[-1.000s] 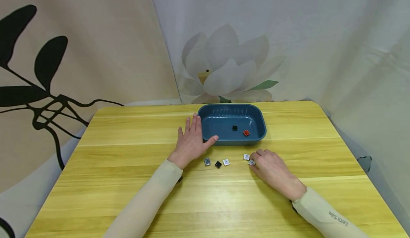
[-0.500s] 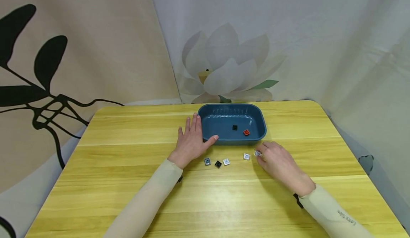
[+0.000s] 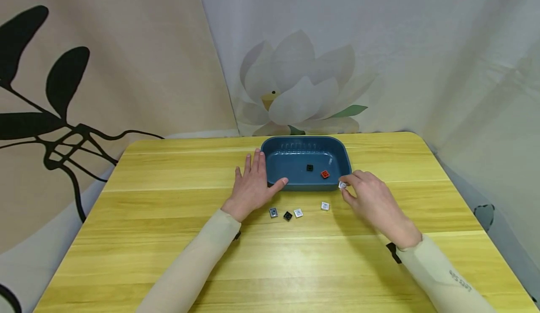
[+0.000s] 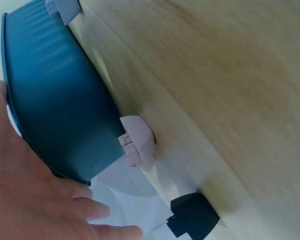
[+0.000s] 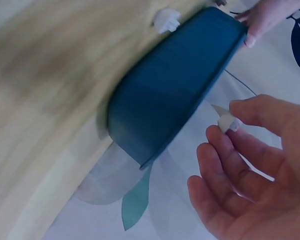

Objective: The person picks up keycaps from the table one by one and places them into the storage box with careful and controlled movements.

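Observation:
My right hand pinches a small white keyboard switch between thumb and fingertips, just by the front right corner of the blue bin. In the right wrist view the pinched switch shows beyond the bin's rim, and the other fingers are loosely bent. My left hand lies against the bin's left end, fingers straight and thumb spread along the near side. A black switch and a red switch lie inside the bin.
In front of the bin, a grey switch, a black switch and a white switch lie close together on the wooden table. Another white switch sits farther right. A printed curtain hangs behind the table.
My right hand has lifted the white switch off the table and carried it forward and slightly right, up to the bin's front right corner. My left hand has stayed in place.

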Available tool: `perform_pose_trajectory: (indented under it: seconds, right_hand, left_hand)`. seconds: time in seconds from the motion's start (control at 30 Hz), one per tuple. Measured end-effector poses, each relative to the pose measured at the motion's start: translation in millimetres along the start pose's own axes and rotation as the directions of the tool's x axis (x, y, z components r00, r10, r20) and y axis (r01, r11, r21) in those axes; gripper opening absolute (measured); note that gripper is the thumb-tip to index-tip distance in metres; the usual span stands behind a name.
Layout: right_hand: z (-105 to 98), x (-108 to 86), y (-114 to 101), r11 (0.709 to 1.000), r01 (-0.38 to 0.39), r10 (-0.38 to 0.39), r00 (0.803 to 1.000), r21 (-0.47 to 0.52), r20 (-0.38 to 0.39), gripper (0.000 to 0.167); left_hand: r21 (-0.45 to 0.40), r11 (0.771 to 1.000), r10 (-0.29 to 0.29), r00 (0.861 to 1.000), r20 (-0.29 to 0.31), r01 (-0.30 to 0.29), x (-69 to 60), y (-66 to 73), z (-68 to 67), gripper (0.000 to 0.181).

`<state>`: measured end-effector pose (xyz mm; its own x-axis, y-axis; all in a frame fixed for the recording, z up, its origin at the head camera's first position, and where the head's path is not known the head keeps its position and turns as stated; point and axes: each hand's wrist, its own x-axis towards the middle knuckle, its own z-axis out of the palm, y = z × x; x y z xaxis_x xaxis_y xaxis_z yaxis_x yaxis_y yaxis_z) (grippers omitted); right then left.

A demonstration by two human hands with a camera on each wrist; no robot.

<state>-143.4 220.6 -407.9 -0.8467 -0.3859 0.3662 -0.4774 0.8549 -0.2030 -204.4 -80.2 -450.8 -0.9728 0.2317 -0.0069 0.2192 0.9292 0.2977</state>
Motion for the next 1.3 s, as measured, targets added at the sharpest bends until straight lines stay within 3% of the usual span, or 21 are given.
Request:
perform_pose_trajectory:
  seconds: [0.5,0.87,1.3]
  right_hand:
    - [-7.2,19.7,-6.0,0.998,-0.039,0.041,0.999,0.057,-0.029,0.02]
    - [1.9,40.6,-8.5,0.995,-0.036,0.041,0.998,0.09,-0.051,0.023]
    - [17.1,68.4,-11.0,0.993,-0.088,0.082,0.994,0.084,0.071,0.028]
  left_hand:
    - [-0.005,1.0,0.002,1.0,0.003,-0.001,-1.1,-0.9,-0.2,0.112]
    - [-0.004,1.0,-0.004,1.0,0.021,0.004,-1.7,-0.2,-1.8,0.113]
    - [0.009,1.0,-0.012,1.0,0.029,0.012,-1.5,1.4,-2.6,0.113]
